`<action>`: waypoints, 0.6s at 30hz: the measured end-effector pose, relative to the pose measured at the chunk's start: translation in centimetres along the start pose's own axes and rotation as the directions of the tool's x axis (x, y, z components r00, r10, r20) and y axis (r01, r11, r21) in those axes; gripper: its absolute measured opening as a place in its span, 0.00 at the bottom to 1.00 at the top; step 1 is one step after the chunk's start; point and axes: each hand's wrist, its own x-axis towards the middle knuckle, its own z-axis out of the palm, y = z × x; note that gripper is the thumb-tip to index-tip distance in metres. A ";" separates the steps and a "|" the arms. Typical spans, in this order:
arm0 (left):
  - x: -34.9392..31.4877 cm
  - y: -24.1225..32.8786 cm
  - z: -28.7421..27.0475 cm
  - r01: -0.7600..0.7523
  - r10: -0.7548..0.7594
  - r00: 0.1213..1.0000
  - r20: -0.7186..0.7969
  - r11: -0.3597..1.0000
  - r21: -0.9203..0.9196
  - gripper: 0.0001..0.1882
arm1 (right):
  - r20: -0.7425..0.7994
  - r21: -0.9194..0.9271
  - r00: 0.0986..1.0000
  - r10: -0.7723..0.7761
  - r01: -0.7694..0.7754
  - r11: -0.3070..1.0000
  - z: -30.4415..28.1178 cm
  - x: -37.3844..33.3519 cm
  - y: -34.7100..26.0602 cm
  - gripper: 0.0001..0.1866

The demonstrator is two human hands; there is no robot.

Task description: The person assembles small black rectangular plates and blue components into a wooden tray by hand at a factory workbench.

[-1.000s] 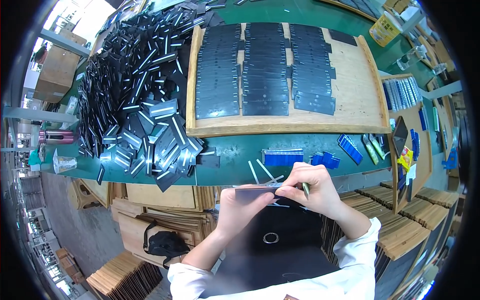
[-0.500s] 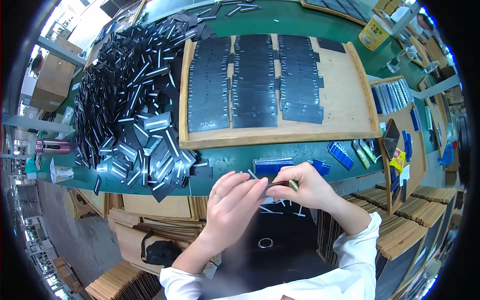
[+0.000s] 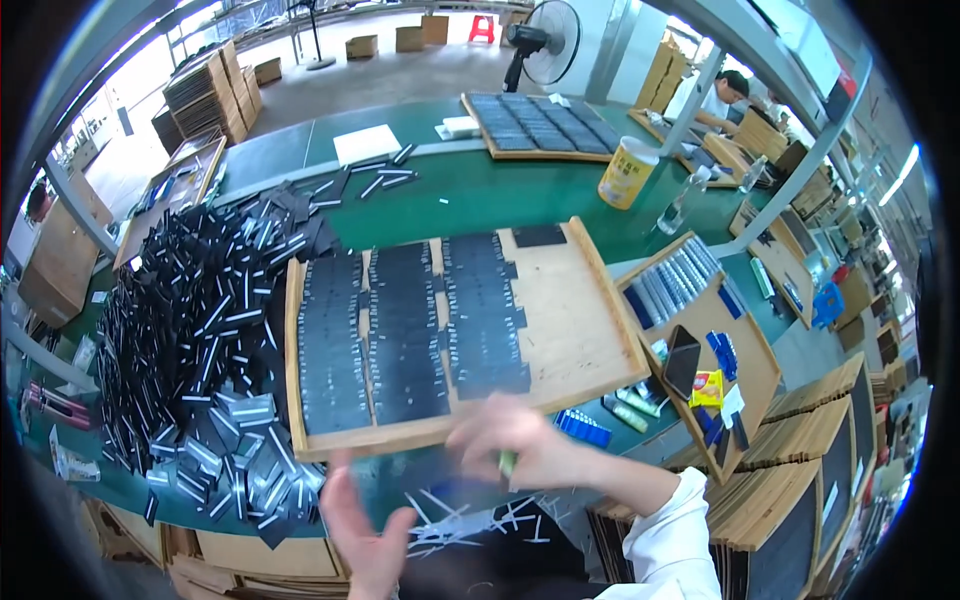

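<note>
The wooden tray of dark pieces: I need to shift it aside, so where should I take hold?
Grip the wooden tray by its bare right end, coming from the right. That part carries no dark pieces, and its raised rim gives fingers an edge. The pile of black strips crowds the left side.

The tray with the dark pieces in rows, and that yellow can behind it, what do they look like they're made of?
The tray looks like pale unfinished wood or plywood: matte tan face, raised rim strips. The dark pieces seem thin glossy plastic or coated card, since they catch light; which one is unclear. The yellow can looks like printed card or metal with a pale lid.
</note>
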 end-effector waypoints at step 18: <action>-0.6 -7.3 -17.4 -0.174 0.008 0.982 0.186 0.406 0.897 0.22 | -0.304 -0.545 0.952 0.030 -0.200 0.814 -19.9 4.2 19.4 0.10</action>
